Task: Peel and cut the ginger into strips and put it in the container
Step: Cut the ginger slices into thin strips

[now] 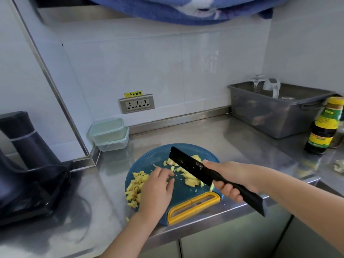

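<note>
A round blue cutting board (188,190) with a yellow handle lies on the steel counter. Cut ginger strips (135,187) are heaped on its left side, and more ginger pieces (188,174) lie in the middle under the knife. My right hand (229,179) grips the handle of a black knife (188,164), whose blade is lifted over the board with ginger bits stuck to it. My left hand (158,187) rests flat on the board between the two heaps, fingers apart, holding nothing. Two stacked lidded containers (108,134) stand in the back corner.
A dark appliance (28,164) fills the left side of the counter. At the back right stands a grey tub (275,112) with a glass in it, and a sauce bottle (323,125) is beside it. Ginger peel (338,165) lies at the far right. The counter edge runs just below the board.
</note>
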